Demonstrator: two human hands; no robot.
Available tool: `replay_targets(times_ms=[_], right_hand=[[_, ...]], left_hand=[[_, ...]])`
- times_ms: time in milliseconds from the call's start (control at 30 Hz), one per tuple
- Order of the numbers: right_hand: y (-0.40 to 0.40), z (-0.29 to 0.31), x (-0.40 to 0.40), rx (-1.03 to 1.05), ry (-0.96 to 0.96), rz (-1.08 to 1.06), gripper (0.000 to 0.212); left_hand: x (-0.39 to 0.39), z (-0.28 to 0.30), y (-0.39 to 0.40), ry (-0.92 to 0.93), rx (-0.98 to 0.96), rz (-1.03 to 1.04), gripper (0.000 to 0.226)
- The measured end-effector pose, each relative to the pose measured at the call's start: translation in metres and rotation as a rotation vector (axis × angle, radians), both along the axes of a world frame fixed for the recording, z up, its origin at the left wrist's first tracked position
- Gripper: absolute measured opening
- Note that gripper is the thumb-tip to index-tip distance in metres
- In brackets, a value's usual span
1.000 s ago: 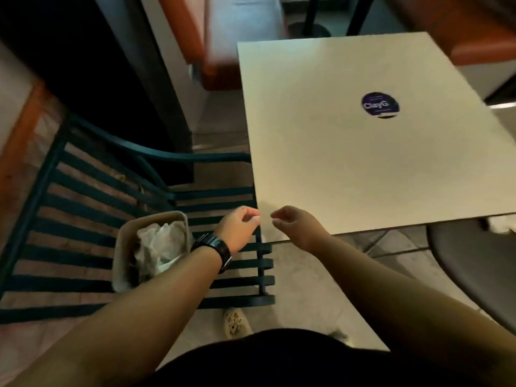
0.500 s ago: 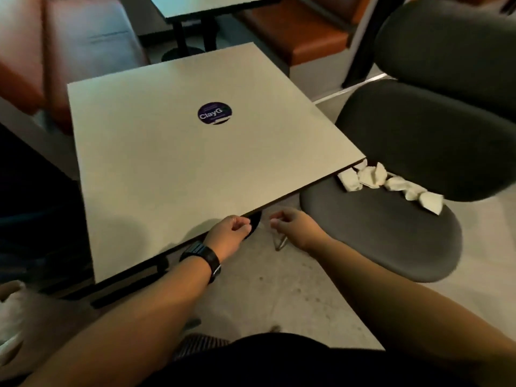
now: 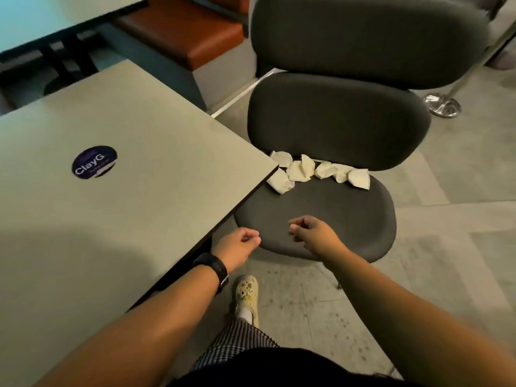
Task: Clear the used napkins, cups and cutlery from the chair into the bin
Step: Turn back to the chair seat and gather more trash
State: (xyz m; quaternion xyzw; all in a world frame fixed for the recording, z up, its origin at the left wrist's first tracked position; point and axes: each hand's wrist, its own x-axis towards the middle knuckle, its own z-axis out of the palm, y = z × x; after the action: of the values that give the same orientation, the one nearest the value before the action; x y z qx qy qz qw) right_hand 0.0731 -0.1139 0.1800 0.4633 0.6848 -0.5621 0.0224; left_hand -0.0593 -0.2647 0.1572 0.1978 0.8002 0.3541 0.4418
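Several crumpled white napkins (image 3: 312, 171) lie in a row at the back of the grey chair seat (image 3: 321, 219), just below its backrest. My left hand (image 3: 237, 247), with a black watch on the wrist, hovers at the seat's front left edge beside the table corner, fingers loosely curled and holding nothing. My right hand (image 3: 312, 233) hangs over the front of the seat, fingers loosely curled, also empty. Both hands are well short of the napkins. No bin, cup or cutlery is in view.
A beige table (image 3: 111, 219) with a round purple sticker (image 3: 94, 162) fills the left; its corner overhangs the seat next to the leftmost napkin. An orange bench (image 3: 195, 34) and a second table stand behind. A metal post base (image 3: 442, 105) is on the floor at right.
My view has swung right, away from the green slatted chair and the bin with napkins, to the grey chair. Both hands stayed loosely curled and now sit over the seat's front.
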Motion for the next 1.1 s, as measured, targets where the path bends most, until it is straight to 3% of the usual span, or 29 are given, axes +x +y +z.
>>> replay_targets(times_ms=[267,500,667,867,967,1100], right_hand=[[0.099,-0.027,-0.02,-0.023,-0.091,-0.162,0.01],[0.158,-0.061,-0.045,-0.099,-0.119,-0.244,0.013],[0.219,-0.106,-0.064,-0.126,-0.169,-0.154,0.013],[0.296,-0.167,-0.103,-0.06,-0.237,-0.032,0.03],[0.335,-0.203,-0.135,-0.051,-0.2,-0.053,0.043],[0.371,-0.239,-0.175,0.096,-0.186,-0.064,0.065]], left_hand=[[-0.046,-0.033,0.122,-0.102,-0.109,-0.162,0.024],[-0.058,-0.059,0.209,-0.234,-0.206,-0.09,0.043],[-0.055,-0.096,0.275,-0.387,-0.279,0.173,0.051],[-0.079,-0.151,0.335,-0.461,-0.304,0.592,0.022],[-0.094,-0.186,0.36,-0.414,-0.348,0.859,0.061],[-0.118,-0.219,0.382,-0.435,-0.352,1.133,0.081]])
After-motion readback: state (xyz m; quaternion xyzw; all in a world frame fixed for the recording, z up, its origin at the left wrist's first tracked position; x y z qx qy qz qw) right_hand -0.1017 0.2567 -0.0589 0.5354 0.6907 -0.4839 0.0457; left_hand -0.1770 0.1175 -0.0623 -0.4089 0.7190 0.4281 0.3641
